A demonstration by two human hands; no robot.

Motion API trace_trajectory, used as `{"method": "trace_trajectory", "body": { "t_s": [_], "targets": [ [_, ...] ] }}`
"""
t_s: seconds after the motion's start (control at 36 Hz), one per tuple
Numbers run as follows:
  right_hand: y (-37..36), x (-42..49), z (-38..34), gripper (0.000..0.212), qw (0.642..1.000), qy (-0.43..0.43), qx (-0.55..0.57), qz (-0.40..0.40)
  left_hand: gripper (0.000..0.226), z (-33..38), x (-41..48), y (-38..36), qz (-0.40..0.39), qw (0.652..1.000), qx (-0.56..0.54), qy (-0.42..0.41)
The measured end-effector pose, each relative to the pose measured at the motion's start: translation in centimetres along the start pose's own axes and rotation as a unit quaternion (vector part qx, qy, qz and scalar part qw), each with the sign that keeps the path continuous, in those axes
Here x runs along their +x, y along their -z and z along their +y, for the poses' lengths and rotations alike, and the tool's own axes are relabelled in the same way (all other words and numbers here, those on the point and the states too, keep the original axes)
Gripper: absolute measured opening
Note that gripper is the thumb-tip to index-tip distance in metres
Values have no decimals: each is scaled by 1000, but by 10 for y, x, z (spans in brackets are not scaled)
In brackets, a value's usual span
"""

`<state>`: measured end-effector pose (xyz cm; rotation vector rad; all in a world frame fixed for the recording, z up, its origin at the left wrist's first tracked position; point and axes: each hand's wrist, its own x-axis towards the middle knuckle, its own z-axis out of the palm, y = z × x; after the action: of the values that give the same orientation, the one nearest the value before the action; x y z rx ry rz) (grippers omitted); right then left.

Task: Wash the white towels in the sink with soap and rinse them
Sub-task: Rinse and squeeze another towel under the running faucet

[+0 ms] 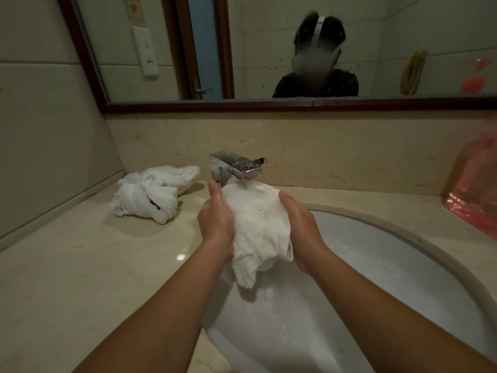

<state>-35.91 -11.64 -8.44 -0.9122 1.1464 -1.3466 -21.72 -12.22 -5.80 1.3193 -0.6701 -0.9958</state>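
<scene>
A wet white towel (256,227) hangs bunched over the white sink (403,265), directly under the chrome faucet (238,168), with water running onto its top. My left hand (216,219) grips the towel's left side and my right hand (301,224) grips its right side. Drops fall from the towel's lower end into the basin. A second white towel (150,195) lies crumpled on the counter to the left of the faucet, with a dark red mark on it.
The beige stone counter (80,265) surrounds the sink. A pink plastic bag (476,189) stands at the right edge. A framed mirror (269,49) hangs above the backsplash, and a tiled wall closes the left side.
</scene>
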Motion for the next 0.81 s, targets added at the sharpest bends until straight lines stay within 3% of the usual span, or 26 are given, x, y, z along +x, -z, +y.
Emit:
{"method": "trace_trajectory", "body": {
  "t_s": [0.11,0.17,0.25,0.39,0.5,0.56,0.64,0.72,0.81],
  "targets": [
    [-2,-7,1,55,990,-80,44,-106,55,4,-1,1,34,998,-9,-56],
    [-7,-7,5,64,990,-77,44,-113,55,3,-1,1,31,996,-3,-86],
    [-13,-8,8,71,998,-21,20,-53,54,-3,-4,-1,-1,992,22,-122],
    [-14,-13,2,37,999,37,-20,35,65,-11,-11,-13,-77,987,75,-117],
    [-14,-12,1,39,992,71,-38,98,69,-10,-24,-16,-112,977,116,-140],
    [-15,-13,1,45,988,91,-36,123,60,-13,-29,-16,-129,972,122,-153],
    [-14,-16,1,64,991,68,-41,111,60,-19,-31,-17,-125,962,147,-192],
    [-13,-17,3,58,991,25,-49,120,65,-20,-29,-17,-102,957,175,-208],
    [-15,-18,-2,51,978,53,-105,169,55,-18,-26,-15,-76,964,171,-187]
  ]
}}
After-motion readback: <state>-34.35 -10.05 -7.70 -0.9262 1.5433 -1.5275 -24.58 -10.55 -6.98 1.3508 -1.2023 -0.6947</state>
